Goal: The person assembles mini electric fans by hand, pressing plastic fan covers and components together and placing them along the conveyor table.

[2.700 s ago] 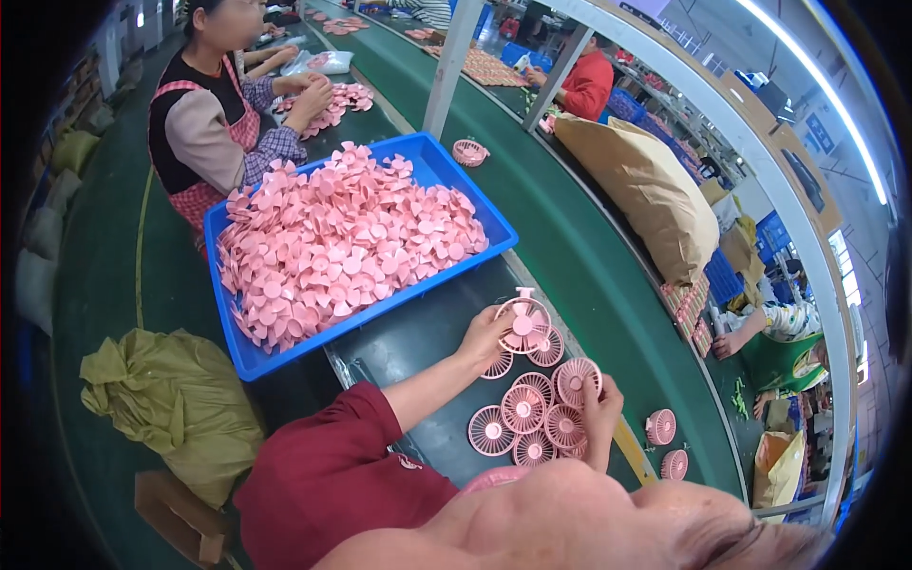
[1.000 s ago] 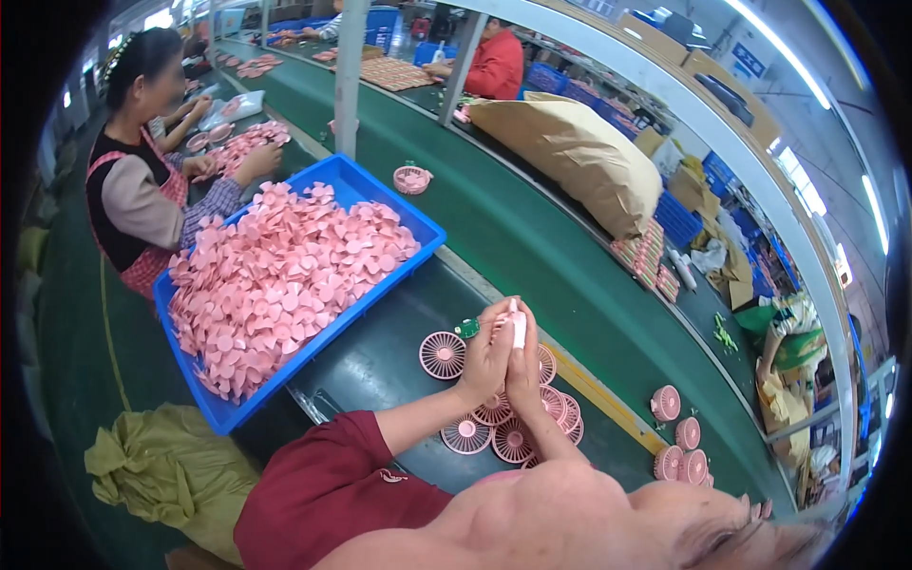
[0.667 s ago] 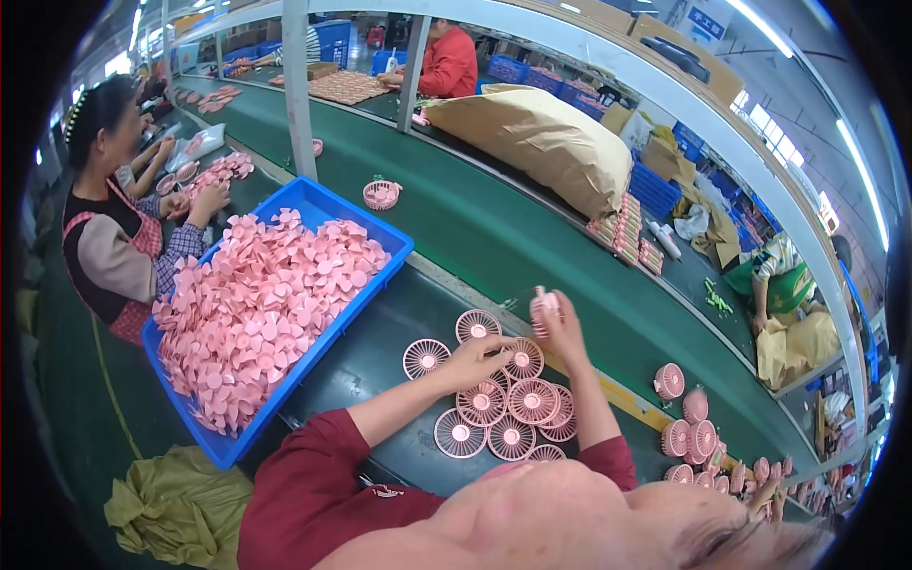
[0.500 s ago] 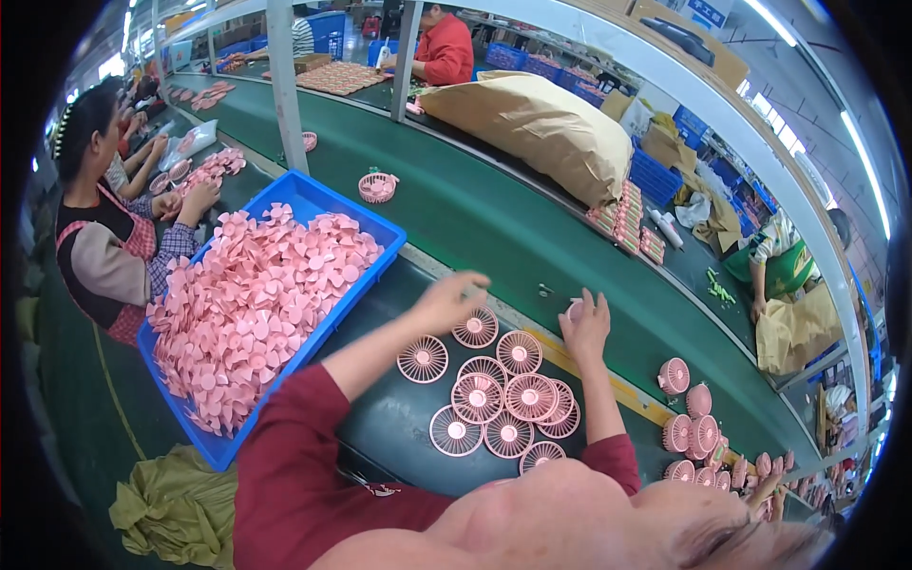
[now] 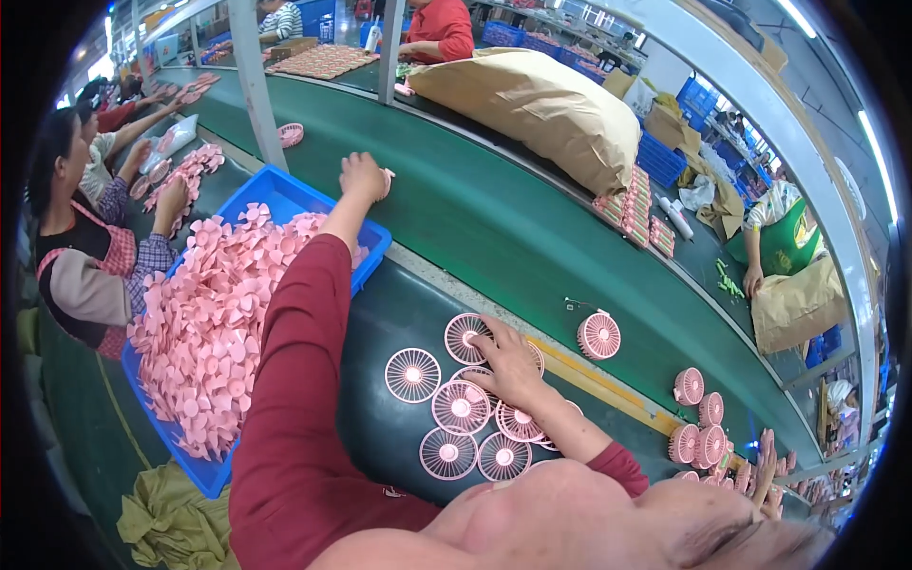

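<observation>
My left hand (image 5: 363,178) reaches over the green belt beside the blue tray, its fingers closed round a pink fan housing, mostly hidden with only an edge showing. My right hand (image 5: 513,366) lies over the pile of round pink fan grilles, its fingers stretched out across them. Nearest my left arm, one grille (image 5: 412,375) lies a little apart from the rest. Pink fan blades (image 5: 214,332) are heaped in the blue tray (image 5: 370,258), under my left forearm. On the belt past my right hand sits a pink round fan (image 5: 599,335), with a thin wire near it.
Several pink fan parts (image 5: 711,445) stand in a group at the right. Another pink housing (image 5: 290,134) rests by the metal post (image 5: 255,85). A large brown paper sack (image 5: 532,95) lies beyond the belt. Co-workers sit left and far; one person (image 5: 81,247) handles pink blades.
My left hand has moved left and away to the housing on the belt. My right hand has let go of a pink fan piece at the belt and come back over the grilles.
</observation>
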The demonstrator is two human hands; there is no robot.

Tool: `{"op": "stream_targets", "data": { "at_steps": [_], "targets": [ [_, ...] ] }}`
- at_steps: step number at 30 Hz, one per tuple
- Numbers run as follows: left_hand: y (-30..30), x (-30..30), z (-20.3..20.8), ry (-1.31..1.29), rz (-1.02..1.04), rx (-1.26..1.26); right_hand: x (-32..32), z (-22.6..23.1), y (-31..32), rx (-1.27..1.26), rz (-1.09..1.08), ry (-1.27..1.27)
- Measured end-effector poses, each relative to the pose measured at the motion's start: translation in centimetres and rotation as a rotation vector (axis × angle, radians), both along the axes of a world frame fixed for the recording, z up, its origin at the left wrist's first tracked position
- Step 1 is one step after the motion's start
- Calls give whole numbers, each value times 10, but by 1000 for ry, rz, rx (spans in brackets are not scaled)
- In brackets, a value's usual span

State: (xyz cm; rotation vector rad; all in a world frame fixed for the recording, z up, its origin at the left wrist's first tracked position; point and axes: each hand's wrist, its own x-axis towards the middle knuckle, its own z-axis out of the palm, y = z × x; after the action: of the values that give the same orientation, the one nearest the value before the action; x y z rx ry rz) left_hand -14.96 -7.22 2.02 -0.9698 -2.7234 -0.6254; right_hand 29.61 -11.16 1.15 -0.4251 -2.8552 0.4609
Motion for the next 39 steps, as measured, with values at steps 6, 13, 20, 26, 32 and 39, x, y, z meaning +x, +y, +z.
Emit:
{"op": "stream_targets", "data": {
  "at_steps": [6,13,20,26,32,39],
  "targets": [
    [-1,-36,-22,-191,56,-73,-6,2,1,43,47,4],
    [23,15,-4,-98,-398,-378,9,-2,17,-174,12,130],
    [20,93,-5,-272,-455,404,9,-1,13,-968,-193,550],
    [-40,221,-7,-1106,-511,983,18,45,24,-753,-300,769],
    [-93,307,3,-2144,-882,1211,14,58,16,-601,-376,720],
    [-99,317,-8,-2252,-892,1242,3,66,-12,84,-124,483]
  ]
}}
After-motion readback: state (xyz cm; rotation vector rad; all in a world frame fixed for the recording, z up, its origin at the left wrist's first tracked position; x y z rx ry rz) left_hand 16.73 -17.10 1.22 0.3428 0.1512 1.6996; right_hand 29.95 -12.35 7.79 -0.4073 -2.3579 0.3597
